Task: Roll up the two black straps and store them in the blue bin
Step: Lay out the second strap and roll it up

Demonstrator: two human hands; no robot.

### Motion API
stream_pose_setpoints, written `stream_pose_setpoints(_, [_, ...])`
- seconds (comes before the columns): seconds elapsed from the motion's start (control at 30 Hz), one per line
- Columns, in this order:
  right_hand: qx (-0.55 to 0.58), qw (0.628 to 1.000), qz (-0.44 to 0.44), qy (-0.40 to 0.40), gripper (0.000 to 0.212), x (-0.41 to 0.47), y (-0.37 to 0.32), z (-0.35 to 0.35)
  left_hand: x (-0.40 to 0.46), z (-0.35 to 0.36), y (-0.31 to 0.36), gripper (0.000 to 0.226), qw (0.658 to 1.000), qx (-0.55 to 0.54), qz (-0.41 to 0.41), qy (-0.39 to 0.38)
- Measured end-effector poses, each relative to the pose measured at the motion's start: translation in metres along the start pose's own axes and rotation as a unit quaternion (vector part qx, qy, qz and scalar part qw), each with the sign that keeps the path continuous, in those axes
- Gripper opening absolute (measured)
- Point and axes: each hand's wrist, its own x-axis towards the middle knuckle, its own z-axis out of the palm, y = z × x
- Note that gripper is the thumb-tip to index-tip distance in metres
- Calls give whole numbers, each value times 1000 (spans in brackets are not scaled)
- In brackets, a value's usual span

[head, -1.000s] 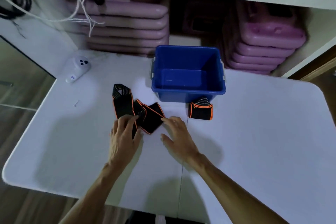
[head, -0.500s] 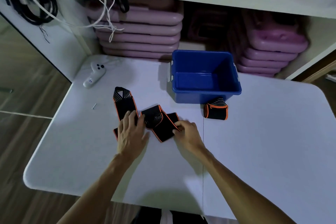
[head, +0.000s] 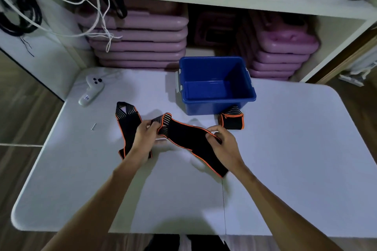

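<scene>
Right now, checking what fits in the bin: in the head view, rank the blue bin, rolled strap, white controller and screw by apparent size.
1. blue bin
2. rolled strap and white controller: look alike, unranked
3. screw

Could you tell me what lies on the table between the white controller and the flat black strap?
In the head view, a small screw lies on the white table between the controller and the flat strap; the rest is bare.

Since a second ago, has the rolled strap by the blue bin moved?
No. The rolled strap lies against the front wall of the blue bin, near its right corner, as before; only the camera shifted.
</scene>
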Motion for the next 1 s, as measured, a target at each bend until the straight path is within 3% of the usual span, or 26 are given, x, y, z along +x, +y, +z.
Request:
stream_pose_setpoints(0.1, [-80,996,23,-18,12,7,1,-5,13,-5,-3,20,995,82,-46,-20])
stream_pose_setpoints(0.2, [-236,969,24,-73,46,7,16,-4,20,-6,-10,46,959,283,5,1])
stream_pose_setpoints(0.3, [-334,940,-10,-62,71,-11,33,-3,14,3,-12,57,901,417,113,29])
stream_pose_setpoints(0.4, [-366,927,-43,-74,85,-29,52,-4,19,7,-12,54,860,487,151,36])
stream_pose_setpoints(0.47, [-389,915,-68,-80,81,-36,65,-8,27,6,-9,41,844,510,163,42])
stream_pose_setpoints(0.63, [-427,893,-120,-77,55,-35,88,-29,52,-9,4,29,838,507,182,86])
stream_pose_setpoints(0.77, [-448,878,-137,-98,56,-43,105,-43,63,-20,4,27,855,480,167,104])
stream_pose_setpoints(0.93, [-413,890,-161,-102,61,-44,91,-32,58,-26,-6,43,875,445,187,30])
stream_pose_setpoints(1.0, [-394,900,-164,-88,59,-41,77,-19,48,-32,-12,49,886,426,161,85])
